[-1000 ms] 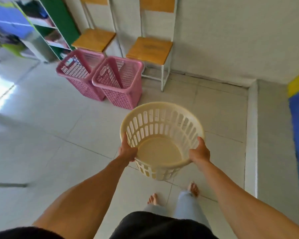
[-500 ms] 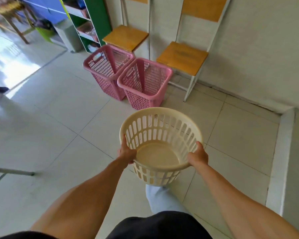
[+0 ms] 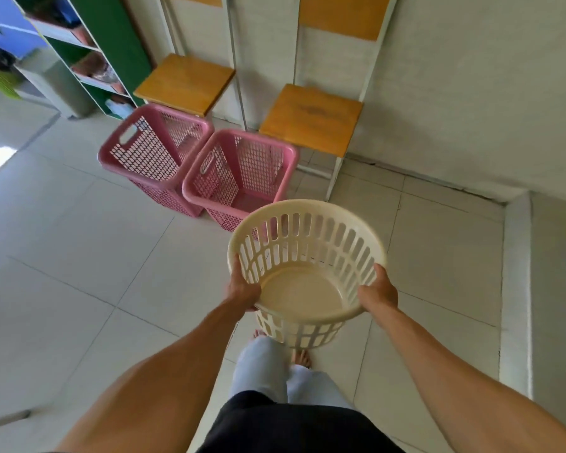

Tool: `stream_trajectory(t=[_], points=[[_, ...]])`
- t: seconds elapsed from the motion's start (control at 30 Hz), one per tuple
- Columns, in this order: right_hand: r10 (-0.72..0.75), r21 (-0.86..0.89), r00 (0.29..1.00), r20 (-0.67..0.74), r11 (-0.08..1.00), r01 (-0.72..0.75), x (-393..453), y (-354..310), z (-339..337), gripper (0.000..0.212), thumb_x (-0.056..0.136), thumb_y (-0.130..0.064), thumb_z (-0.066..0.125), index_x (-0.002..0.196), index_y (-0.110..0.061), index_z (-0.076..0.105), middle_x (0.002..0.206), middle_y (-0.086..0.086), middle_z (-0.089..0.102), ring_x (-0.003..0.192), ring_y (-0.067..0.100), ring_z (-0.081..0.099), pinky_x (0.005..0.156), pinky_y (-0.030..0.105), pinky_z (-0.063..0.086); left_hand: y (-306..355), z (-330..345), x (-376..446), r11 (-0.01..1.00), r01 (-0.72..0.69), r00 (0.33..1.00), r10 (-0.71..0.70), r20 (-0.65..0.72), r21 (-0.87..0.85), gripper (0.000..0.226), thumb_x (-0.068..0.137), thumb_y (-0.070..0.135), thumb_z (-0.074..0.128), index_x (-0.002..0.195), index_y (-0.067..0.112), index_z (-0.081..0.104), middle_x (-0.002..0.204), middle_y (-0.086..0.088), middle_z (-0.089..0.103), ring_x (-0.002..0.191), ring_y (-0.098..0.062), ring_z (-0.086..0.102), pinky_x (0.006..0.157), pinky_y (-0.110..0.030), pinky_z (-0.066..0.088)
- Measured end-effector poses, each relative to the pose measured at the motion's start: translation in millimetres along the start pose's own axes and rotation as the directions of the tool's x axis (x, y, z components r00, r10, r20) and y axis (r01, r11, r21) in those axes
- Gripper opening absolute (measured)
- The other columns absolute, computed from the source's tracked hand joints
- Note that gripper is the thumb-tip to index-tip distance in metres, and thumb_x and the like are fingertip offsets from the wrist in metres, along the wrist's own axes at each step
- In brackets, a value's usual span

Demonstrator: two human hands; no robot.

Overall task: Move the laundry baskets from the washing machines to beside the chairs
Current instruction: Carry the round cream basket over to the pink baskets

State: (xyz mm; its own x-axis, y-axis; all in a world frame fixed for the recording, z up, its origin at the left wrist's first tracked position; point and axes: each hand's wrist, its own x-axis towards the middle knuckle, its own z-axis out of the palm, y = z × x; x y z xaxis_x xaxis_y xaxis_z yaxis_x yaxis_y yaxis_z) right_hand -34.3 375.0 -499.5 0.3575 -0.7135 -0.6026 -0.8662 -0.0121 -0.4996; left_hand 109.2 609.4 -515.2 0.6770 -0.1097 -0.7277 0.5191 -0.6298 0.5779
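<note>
I carry a round cream laundry basket (image 3: 307, 289) at waist height over the floor; it is empty. My left hand (image 3: 242, 289) grips its left rim and my right hand (image 3: 378, 294) grips its right rim. Ahead on the floor stand two square pink laundry baskets, the left one (image 3: 138, 155) and the right one (image 3: 242, 178), side by side and touching, both empty. Behind them two chairs with wooden seats, a left chair (image 3: 185, 81) and a right chair (image 3: 311, 117), stand against the white wall.
A green shelf unit (image 3: 108, 47) with items stands left of the chairs. A grey bin (image 3: 59, 89) sits by it. A raised white step (image 3: 517, 289) runs along the right. Pale tiled floor (image 3: 79, 256) spreads to the left.
I have walked closer to the chairs with the cream basket; the pink baskets and chairs now appear nearer and larger. My grip on the rim is unchanged.
</note>
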Motion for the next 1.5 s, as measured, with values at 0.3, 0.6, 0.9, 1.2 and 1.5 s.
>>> stream_trajectory(t=[0.3, 0.6, 0.9, 1.2, 1.5], points=[[0.165, 0.169, 0.983, -0.082, 0.974, -0.150, 87.7, -53.0, -21.5, 0.071, 0.092, -0.005, 0.046, 0.154, -0.037, 0.036, 0.153, 0.006, 0.046, 0.133, 0.031, 0.051, 0.104, 0.041, 0.050, 104.5, 24.5, 93.7, 0.993, -0.029, 0.995, 0.018, 0.097, 0.114, 0.110, 0.080, 0.006, 0.070, 0.148, 0.055, -0.002, 0.127, -0.017, 0.052, 0.089, -0.035, 0.068, 0.056, -0.044, 0.062], [0.318, 0.272, 0.930, -0.184, 0.926, -0.263, 161.5, -76.9, -35.6, 0.065, 0.092, -0.005, 0.046, 0.148, -0.037, 0.046, 0.152, 0.001, 0.049, 0.133, 0.030, 0.052, 0.107, 0.041, 0.048, 184.3, 58.2, 172.9, 0.972, -0.097, 0.965, 0.040, 0.258, 0.213, 0.115, 0.074, 0.006, 0.073, 0.149, 0.055, 0.000, 0.142, -0.013, 0.045, 0.090, -0.028, 0.066, 0.066, -0.044, 0.063], [0.403, 0.259, 0.908, -0.113, 0.894, -0.365, 270.4, -63.5, -11.6, 0.065, 0.091, -0.002, 0.047, 0.145, -0.038, 0.049, 0.151, 0.001, 0.049, 0.128, 0.029, 0.055, 0.098, 0.033, 0.049, 189.4, 111.3, 260.9, 0.991, -0.027, 0.931, -0.024, 0.365, 0.132, 0.122, 0.074, -0.001, 0.077, 0.153, 0.042, -0.005, 0.147, -0.013, 0.037, 0.099, -0.026, 0.061, 0.076, -0.045, 0.061], [0.328, 0.223, 0.941, -0.079, 0.926, -0.304, 408.2, -33.8, 57.3, 0.061, 0.086, -0.009, 0.054, 0.139, -0.040, 0.056, 0.141, -0.004, 0.058, 0.121, 0.022, 0.060, 0.094, 0.024, 0.047, 137.7, 170.1, 382.9, 0.997, 0.045, 0.959, -0.062, 0.276, 0.067, 0.117, 0.077, 0.005, 0.078, 0.152, 0.047, -0.002, 0.159, -0.007, 0.024, 0.103, -0.027, 0.063, 0.074, -0.047, 0.061], [0.204, 0.167, 0.957, -0.208, 0.971, -0.170, 490.0, 9.0, 132.5, 0.062, 0.086, -0.007, 0.052, 0.138, -0.042, 0.054, 0.137, -0.004, 0.063, 0.116, 0.024, 0.064, 0.100, 0.041, 0.052, 78.5, 215.4, 462.7, 0.998, 0.036, 0.988, -0.045, 0.148, 0.060, 0.111, 0.077, 0.021, 0.080, 0.141, 0.066, 0.002, 0.159, -0.001, 0.029, 0.123, -0.033, 0.055, 0.092, -0.051, 0.056]])
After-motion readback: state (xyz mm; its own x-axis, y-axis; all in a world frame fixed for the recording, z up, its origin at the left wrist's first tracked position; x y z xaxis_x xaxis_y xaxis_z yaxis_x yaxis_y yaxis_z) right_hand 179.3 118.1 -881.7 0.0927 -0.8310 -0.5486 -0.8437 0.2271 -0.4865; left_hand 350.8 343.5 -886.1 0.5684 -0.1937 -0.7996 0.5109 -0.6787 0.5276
